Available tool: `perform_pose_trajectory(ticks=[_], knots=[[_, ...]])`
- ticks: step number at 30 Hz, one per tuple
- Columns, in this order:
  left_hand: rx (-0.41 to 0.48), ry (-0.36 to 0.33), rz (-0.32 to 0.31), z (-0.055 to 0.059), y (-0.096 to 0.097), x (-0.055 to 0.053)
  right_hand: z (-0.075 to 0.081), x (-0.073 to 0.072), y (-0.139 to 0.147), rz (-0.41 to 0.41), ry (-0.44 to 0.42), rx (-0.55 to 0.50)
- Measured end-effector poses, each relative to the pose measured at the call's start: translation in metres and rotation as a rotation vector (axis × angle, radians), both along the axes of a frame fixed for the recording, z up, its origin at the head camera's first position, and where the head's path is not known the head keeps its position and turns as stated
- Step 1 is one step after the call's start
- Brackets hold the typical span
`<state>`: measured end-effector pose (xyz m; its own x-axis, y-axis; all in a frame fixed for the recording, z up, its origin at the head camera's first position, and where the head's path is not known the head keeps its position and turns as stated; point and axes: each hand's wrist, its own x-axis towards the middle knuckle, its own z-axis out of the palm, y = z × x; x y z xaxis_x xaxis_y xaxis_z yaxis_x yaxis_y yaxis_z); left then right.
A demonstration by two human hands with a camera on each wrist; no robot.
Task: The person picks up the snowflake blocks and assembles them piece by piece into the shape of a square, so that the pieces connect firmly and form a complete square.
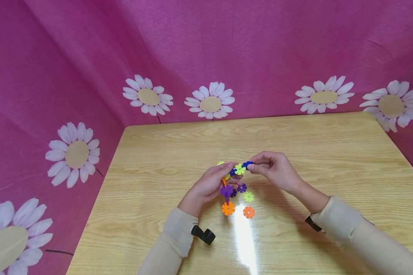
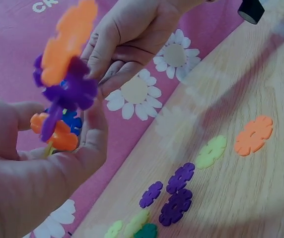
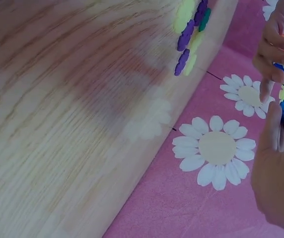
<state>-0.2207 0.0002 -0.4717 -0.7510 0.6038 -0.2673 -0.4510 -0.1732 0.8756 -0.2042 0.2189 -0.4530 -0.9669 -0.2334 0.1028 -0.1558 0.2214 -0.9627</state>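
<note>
left hand (image 1: 210,182) grips a multicoloured chain of notched plastic discs (image 1: 226,190), right hand (image 1: 280,172) pinches its blue notched plastic end disc (image 1: 247,165): joining, seemingly, next wanting steady alignment.

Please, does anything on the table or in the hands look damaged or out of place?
Nothing stands out. The left hand and right hand hold a chain of linked discs; loose discs lie on the table; no break or spill shows.

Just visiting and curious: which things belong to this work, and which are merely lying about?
Belong to the work:
linked discs
left hand and right hand, holding them
loose discs, probably spare pieces

Merely around:
table
flowered pink cloth
black wrist gadgets
</note>
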Motion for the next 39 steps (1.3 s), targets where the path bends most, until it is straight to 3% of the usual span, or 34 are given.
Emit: perform_pose_trajectory(ticks=[5, 10, 16, 23, 26, 34, 39], knots=[[-0.006, 0.024, -0.01, -0.002, -0.002, 0.0, 0.001, 0.001, 0.003, 0.041, -0.074, -0.046], [-0.021, 0.053, -0.072, -0.001, -0.006, -0.002, 0.001, 0.001, 0.005, 0.09, -0.115, -0.076], [0.026, -0.006, -0.178, 0.005, -0.003, -0.004, -0.003, -0.001, 0.004, 0.181, -0.125, -0.075], [-0.077, -0.051, -0.245, 0.009, 0.001, -0.009, -0.002, -0.004, 0.0, 0.162, -0.055, 0.087], [-0.099, -0.057, -0.227, 0.009, 0.002, -0.01, 0.0, -0.005, -0.002, 0.141, -0.019, 0.154], [-0.12, -0.044, -0.142, 0.005, 0.001, -0.009, 0.003, -0.01, -0.001, 0.133, 0.033, 0.189], [-0.124, -0.071, -0.081, 0.002, -0.004, -0.01, -0.012, -0.022, 0.0, 0.138, 0.086, 0.342]])
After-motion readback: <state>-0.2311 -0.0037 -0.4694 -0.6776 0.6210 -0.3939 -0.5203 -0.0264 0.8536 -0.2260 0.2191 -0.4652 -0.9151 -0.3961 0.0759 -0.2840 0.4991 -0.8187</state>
